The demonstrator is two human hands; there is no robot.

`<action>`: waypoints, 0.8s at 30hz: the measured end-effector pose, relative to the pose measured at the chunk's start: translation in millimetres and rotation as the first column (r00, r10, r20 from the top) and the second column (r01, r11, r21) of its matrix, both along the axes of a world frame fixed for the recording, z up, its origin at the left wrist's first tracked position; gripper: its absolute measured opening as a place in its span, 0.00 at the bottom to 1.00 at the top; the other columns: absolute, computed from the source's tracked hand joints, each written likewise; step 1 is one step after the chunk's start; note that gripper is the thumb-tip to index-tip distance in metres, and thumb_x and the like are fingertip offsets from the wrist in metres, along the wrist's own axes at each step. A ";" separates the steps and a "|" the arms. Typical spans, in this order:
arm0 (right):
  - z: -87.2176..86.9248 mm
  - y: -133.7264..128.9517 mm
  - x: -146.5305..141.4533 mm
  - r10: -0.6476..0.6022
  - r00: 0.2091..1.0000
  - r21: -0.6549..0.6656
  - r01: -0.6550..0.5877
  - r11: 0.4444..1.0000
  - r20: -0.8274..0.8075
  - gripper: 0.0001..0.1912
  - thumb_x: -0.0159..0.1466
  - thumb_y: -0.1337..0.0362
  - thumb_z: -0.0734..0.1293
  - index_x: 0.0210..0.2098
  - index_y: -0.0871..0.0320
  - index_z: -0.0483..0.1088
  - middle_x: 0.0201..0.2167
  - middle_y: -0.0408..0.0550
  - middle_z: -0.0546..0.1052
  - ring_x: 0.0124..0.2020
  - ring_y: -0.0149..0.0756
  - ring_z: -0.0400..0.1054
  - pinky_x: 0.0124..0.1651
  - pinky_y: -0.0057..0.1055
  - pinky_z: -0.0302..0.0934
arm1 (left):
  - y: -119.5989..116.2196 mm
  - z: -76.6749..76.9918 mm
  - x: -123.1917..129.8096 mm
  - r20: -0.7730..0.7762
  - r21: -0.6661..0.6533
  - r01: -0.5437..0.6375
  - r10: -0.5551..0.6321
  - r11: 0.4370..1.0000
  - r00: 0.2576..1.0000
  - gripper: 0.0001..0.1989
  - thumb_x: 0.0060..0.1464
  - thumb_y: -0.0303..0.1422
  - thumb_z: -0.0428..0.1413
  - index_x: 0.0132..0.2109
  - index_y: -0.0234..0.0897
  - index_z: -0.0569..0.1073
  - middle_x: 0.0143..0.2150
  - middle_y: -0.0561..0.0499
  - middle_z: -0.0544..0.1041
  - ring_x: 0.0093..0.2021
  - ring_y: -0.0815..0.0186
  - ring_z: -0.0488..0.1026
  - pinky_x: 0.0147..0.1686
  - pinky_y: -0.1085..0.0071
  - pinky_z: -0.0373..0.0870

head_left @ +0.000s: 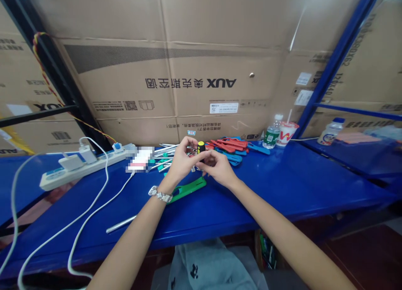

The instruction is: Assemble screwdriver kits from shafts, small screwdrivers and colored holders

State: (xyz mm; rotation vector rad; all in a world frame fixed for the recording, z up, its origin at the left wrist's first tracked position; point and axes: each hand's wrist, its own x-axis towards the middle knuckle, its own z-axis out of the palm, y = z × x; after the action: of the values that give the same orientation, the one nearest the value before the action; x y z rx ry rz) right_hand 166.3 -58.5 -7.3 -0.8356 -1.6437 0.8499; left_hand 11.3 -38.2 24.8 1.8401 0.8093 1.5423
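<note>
In the head view, my left hand (183, 159) and my right hand (220, 167) meet over the table, fingers curled and thumbs close together. Between them stands a stubby screwdriver (201, 147) with a black-and-yellow handle, yellow end up; fingers hide its lower part. Both hands appear closed on it. Below my left wrist lies a green plastic handle piece (190, 190), partly covered by the wrist. A metal rod (121, 224) rests near the front edge, its far end behind my left forearm. Beyond my hands are several metal rods with green parts (163, 161).
Red plastic handles (230, 145) and blue ones (259, 148) are piled at the back. A water bottle (272, 133) and a paper cup (286, 134) stand to their right. At left are a power strip (103, 158), white cables and a phone (140, 159). Cardboard boxes (188, 110) form the back.
</note>
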 end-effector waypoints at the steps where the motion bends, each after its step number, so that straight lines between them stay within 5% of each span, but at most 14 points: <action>1: -0.1 0.5 0.4 0.016 1.000 -0.010 -0.016 1.000 0.003 0.21 0.58 0.45 0.74 0.37 0.54 0.68 0.27 0.43 0.76 0.23 0.34 0.72 0.27 0.32 0.68 | -0.7 0.1 -0.3 -0.009 0.007 0.009 -0.009 1.000 1.000 0.18 0.48 0.38 0.69 0.42 0.38 0.72 0.38 0.50 0.74 0.35 0.67 0.71 0.35 0.70 0.69; 7: 1.7 -1.4 4.6 0.089 0.992 -0.026 -0.087 0.996 0.087 0.15 0.65 0.50 0.69 0.35 0.56 0.69 0.31 0.47 0.79 0.23 0.34 0.74 0.29 0.33 0.69 | -3.2 -0.2 -4.5 -0.092 -0.094 0.203 -0.211 0.975 0.973 0.16 0.60 0.44 0.58 0.49 0.39 0.75 0.41 0.47 0.77 0.30 0.68 0.69 0.29 0.70 0.68; 13: -1.3 -1.1 0.0 0.002 1.000 -0.004 -0.002 1.000 0.024 0.20 0.58 0.47 0.75 0.39 0.54 0.69 0.28 0.42 0.77 0.23 0.34 0.72 0.26 0.31 0.68 | -2.7 0.4 -1.1 -0.036 0.009 0.066 -0.066 0.998 0.997 0.16 0.51 0.37 0.67 0.44 0.39 0.74 0.39 0.50 0.74 0.36 0.67 0.70 0.34 0.71 0.70; 18: 3.3 -4.0 1.6 0.076 0.995 -0.051 -0.073 0.996 0.058 0.19 0.63 0.46 0.70 0.37 0.55 0.69 0.31 0.46 0.79 0.24 0.35 0.74 0.27 0.32 0.68 | -6.6 3.9 -4.1 -0.110 -0.002 0.187 -0.186 0.982 0.976 0.15 0.62 0.42 0.57 0.50 0.40 0.76 0.50 0.44 0.75 0.44 0.62 0.73 0.37 0.68 0.72; 24: -0.3 -2.3 -0.9 0.002 1.000 0.003 -0.002 1.000 0.023 0.20 0.59 0.47 0.74 0.39 0.55 0.70 0.29 0.44 0.78 0.23 0.35 0.73 0.28 0.33 0.68 | -4.4 2.2 -1.2 -0.024 0.019 0.075 -0.075 0.997 0.997 0.16 0.51 0.39 0.68 0.42 0.39 0.72 0.38 0.50 0.74 0.37 0.66 0.71 0.37 0.69 0.70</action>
State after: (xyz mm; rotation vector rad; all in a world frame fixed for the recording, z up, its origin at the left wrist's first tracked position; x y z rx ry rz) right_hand 165.5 -60.7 -7.5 -0.8443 -1.6658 0.8419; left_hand 10.0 -42.6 26.9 1.8841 0.7294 1.4902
